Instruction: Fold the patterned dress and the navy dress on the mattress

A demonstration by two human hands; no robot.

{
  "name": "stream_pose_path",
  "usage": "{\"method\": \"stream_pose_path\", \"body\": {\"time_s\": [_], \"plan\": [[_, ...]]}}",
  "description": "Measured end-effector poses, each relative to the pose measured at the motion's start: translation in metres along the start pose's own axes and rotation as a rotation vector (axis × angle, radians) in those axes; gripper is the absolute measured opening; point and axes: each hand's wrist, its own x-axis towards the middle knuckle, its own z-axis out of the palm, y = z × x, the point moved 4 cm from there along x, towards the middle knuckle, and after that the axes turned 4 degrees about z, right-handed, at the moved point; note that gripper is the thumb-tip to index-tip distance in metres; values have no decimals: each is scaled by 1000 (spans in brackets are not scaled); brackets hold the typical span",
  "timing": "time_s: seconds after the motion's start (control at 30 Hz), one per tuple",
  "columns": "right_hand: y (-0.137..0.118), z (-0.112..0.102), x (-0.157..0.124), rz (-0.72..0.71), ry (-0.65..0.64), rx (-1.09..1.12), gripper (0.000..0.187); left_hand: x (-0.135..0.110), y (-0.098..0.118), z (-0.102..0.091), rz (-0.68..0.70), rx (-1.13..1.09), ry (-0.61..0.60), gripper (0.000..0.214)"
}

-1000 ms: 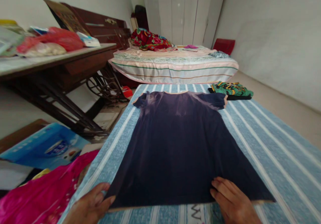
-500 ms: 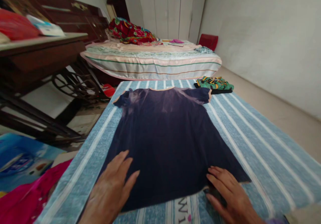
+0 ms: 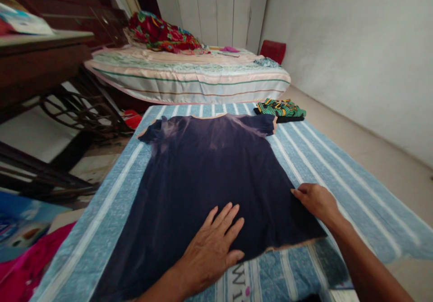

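Observation:
A dark navy short-sleeved top (image 3: 209,180) with tan trim lies spread out, its neckline at the far end and its hem near me. Pale faded patches show around its shoulders and chest. My left hand (image 3: 214,243) rests flat on the lower middle of the top, fingers spread. At the garment's right side edge, my right hand (image 3: 314,198) pinches the fabric between thumb and curled fingers. Beneath the top is a blue cloth with white stripes (image 3: 341,189), with printed letters showing below the hem.
Folded green patterned clothes (image 3: 282,109) sit on a black piece at the far right corner. Beyond stands a bed (image 3: 189,83) with a red floral quilt (image 3: 162,34). A dark treadle table (image 3: 43,63) is at left, above a bright pink cloth (image 3: 34,252).
My left hand has moved right onto the middle of the top. My right hand has gone from the hem up to the right side edge and closed on the fabric. The view has shifted slightly.

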Motion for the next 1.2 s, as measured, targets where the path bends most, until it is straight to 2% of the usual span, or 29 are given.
{"method": "stream_pose_path", "body": {"time_s": [0.2,0.4,0.57,0.7,0.8,0.93,1.07,1.2], "plan": [[3,10,-2,-24,80,187,21,1,-2,0,5,-16,-18,62],[24,17,-3,35,122,226,24,0,-1,-1,24,5,12,61],[30,16,-4,-4,24,434,41,-1,-3,-2,36,28,35,59],[25,8,6,-6,-101,525,41,15,-7,-13,33,-15,21,43],[12,4,27,52,-172,596,35,46,-17,-25,-16,-24,-7,37],[-21,3,78,130,-213,667,32,97,-51,-39,-191,33,8,41],[-61,3,135,185,-145,721,30,137,-96,-43,-346,72,44,51],[-83,3,175,179,-1,719,20,157,-129,-36,-437,136,88,59]]}}
